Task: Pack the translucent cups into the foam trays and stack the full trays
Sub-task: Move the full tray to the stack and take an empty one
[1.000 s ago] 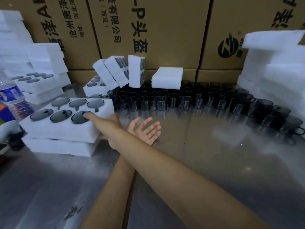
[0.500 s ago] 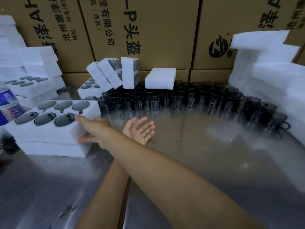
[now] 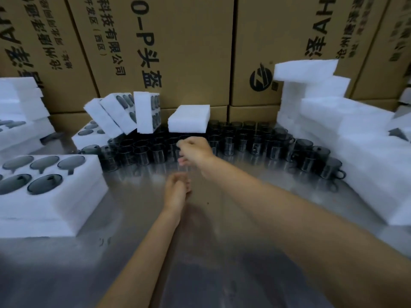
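Rows of dark translucent cups (image 3: 244,143) with handles stand along the back of the metal table (image 3: 222,252). At the left, a white foam tray (image 3: 73,196) with cups sunk in its holes lies on top of another foam tray. My right hand (image 3: 195,150) hovers at the front row of cups with its fingers curled; motion blur hides whether it grips a cup. My left hand (image 3: 178,190) hangs low over the table in front of the cups, loosely curled and holding nothing.
Foam trays (image 3: 124,112) lean on the cups at the back left, and a foam block (image 3: 189,118) lies across the cups. Tall foam stacks (image 3: 355,152) fill the right side, with more at the far left (image 3: 20,107). Cardboard boxes (image 3: 178,52) wall off the back.
My right hand has left the side of the filled tray and swung right to the cup rows. My left hand has turned from palm-up and open to loosely curled.
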### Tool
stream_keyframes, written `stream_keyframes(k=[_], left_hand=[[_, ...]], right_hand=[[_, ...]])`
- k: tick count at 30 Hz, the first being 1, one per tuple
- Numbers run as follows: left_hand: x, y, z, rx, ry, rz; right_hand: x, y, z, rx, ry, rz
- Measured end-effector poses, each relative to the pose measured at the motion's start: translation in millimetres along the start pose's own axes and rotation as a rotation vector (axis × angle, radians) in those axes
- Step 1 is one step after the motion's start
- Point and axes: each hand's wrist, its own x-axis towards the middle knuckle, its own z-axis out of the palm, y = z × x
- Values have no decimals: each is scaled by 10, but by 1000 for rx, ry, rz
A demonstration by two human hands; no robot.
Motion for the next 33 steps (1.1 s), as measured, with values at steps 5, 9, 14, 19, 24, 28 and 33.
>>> stream_keyframes(k=[5,9,14,19,24,28,33], left_hand=[[133,-156,893,368,-263,110],[332,-193,1376,626,-425,174],[580,-181,1579,915,-546,264],[781,-213,1633,892,-517,347],[882,-326,1672,865,-459,461],[938,-371,1694,813,-434,464],[923,-358,1706,820,-444,454]], right_hand=[[288,157,-1088,-387,241,-131],[484,296,-1814,-670,275,-192],[814,94,-2478,-943,456,-310],[1250,-265,-2977,-1176,745,-407],[1624,-474,-3400,-1211,738,-237],[1759,-408,-3599,-1242,679,-42],[1704,-267,-3536,-1388,744,-264]])
